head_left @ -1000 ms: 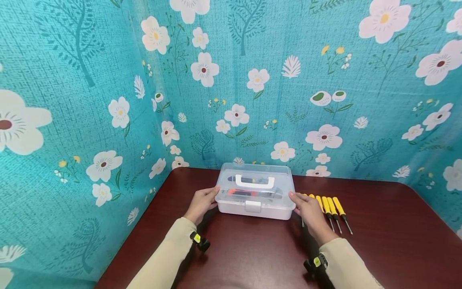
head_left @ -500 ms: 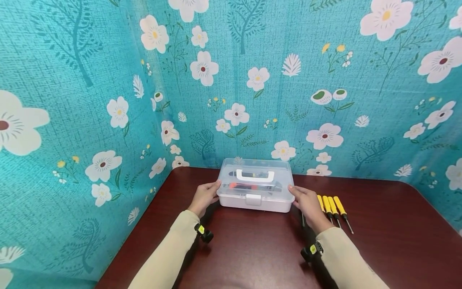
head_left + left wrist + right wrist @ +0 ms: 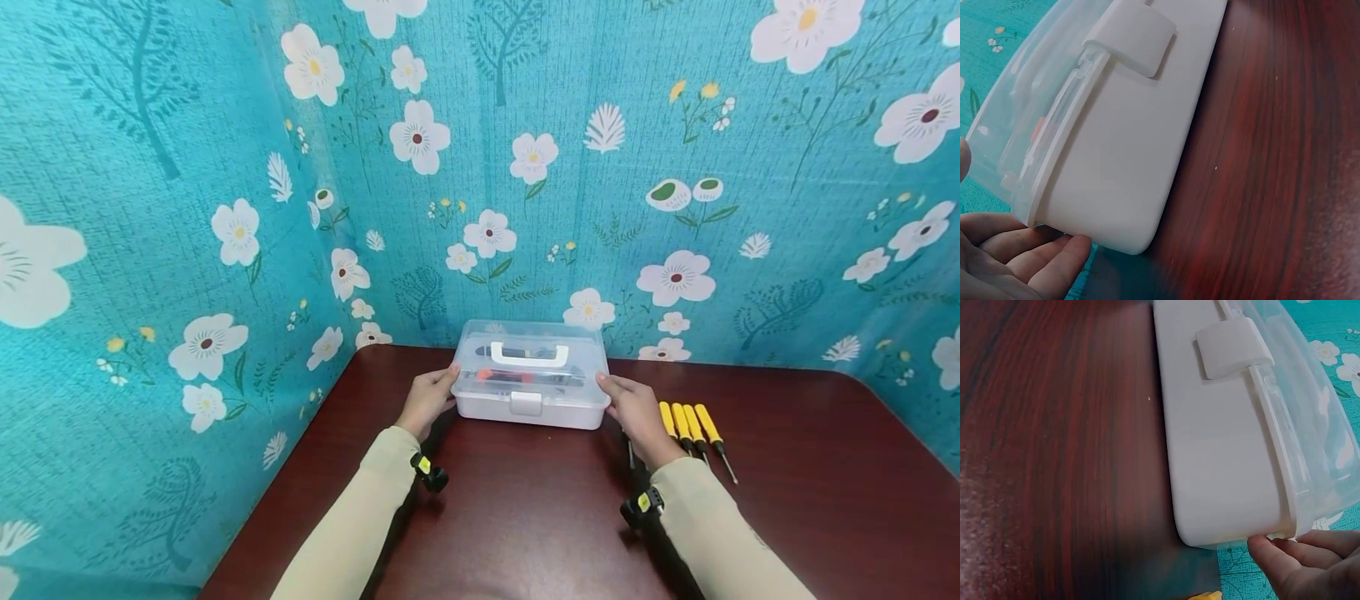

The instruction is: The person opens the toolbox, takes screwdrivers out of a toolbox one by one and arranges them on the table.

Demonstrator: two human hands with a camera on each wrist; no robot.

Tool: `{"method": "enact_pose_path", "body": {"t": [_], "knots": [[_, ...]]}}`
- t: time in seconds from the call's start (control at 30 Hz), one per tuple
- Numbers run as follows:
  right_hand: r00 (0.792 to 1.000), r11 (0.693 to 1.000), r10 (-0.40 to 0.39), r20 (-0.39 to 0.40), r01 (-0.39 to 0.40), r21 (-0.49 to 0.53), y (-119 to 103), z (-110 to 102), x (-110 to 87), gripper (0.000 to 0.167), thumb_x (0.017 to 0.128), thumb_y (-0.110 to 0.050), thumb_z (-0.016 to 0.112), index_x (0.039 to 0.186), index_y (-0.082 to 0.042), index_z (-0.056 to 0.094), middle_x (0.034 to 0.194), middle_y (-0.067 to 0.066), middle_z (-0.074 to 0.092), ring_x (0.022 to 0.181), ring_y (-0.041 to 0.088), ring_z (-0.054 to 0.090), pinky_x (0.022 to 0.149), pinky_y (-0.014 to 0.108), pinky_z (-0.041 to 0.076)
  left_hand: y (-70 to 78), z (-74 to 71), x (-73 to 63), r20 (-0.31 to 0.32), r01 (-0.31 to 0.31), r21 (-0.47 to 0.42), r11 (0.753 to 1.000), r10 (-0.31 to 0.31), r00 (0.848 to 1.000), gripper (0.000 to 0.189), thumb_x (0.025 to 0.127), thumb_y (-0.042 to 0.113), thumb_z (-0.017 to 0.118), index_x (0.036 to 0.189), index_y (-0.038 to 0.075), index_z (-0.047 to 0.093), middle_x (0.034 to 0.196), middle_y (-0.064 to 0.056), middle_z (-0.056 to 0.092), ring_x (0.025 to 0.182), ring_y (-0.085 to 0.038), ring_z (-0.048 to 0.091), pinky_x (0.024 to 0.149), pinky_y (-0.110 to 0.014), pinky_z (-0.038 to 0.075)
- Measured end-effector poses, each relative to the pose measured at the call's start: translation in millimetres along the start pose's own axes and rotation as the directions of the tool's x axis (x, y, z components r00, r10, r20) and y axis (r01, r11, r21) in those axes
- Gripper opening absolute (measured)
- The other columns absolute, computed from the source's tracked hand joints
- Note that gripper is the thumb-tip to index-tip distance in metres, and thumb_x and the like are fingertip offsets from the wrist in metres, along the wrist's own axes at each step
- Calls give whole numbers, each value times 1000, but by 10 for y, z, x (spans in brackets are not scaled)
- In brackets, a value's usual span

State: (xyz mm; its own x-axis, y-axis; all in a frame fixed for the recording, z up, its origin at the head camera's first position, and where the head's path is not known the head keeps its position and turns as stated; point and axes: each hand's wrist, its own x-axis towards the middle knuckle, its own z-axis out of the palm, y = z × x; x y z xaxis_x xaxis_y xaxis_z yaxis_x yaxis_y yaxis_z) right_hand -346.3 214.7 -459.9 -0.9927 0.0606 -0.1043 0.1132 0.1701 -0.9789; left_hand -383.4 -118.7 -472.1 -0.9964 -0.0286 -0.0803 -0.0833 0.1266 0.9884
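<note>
A toolbox with a white base (image 3: 562, 413) and a clear lid (image 3: 468, 346) sits near the back of the table, its lid down. On top is a white carry handle (image 3: 528, 362), and a white latch (image 3: 525, 403) covers the front seam. Orange and dark tools show through the lid. My left hand (image 3: 429, 402) holds the left end, fingers (image 3: 1063, 259) bent under the lid's rim. At the opposite end my right hand (image 3: 636, 417) grips the same way, its fingers (image 3: 1272, 559) tucked below the rim and its thumb by the lid's edge.
Several yellow-handled screwdrivers (image 3: 707, 425) lie side by side on the dark red table (image 3: 525, 517), right beside my right hand, which partly hides them. A teal flowered cloth (image 3: 525, 167) hangs behind and along the left side of the table.
Both hands have moved the toolbox back, away from me, toward the cloth. The lid stays down and the screwdrivers have stayed where they lay.
</note>
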Motion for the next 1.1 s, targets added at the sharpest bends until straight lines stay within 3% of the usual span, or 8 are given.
{"method": "enact_pose_path", "body": {"t": [0.43,0.83,0.97,1.1], "knots": [[1000,999,-10,-16,9,-47,-68,19,-35,77,99,-53,47,150,2,30,152,18,33,137,34,36,106,48,33,54,31,-14,-40,-22,35,999,23,999,69,94,53,55,139,2,52,135,-14,55,121,-28,55,91,-45,48],[1000,996,3,-13,-4,-94,-36,10,20,84,96,-61,42,153,-2,25,155,16,29,139,34,32,108,49,31,62,41,7,-47,-3,35,999,5,999,69,94,53,56,140,3,51,136,-15,54,122,-30,54,91,-47,49],[1000,995,20,14,-19,-97,-3,0,47,83,97,-61,41,154,-4,22,156,17,27,138,37,33,106,50,32,36,7,24,-16,20,28,999,-19,1000,68,94,52,57,141,3,51,136,-16,54,121,-31,54,92,-47,48],[997,996,34,65,-29,-80,40,-50,55,79,100,-56,39,155,-4,19,155,20,27,135,40,37,104,50,36,0,-114,17,18,28,3,1000,-29,999,61,95,43,61,137,0,53,130,-18,59,115,-32,59,92,-46,48]]}}
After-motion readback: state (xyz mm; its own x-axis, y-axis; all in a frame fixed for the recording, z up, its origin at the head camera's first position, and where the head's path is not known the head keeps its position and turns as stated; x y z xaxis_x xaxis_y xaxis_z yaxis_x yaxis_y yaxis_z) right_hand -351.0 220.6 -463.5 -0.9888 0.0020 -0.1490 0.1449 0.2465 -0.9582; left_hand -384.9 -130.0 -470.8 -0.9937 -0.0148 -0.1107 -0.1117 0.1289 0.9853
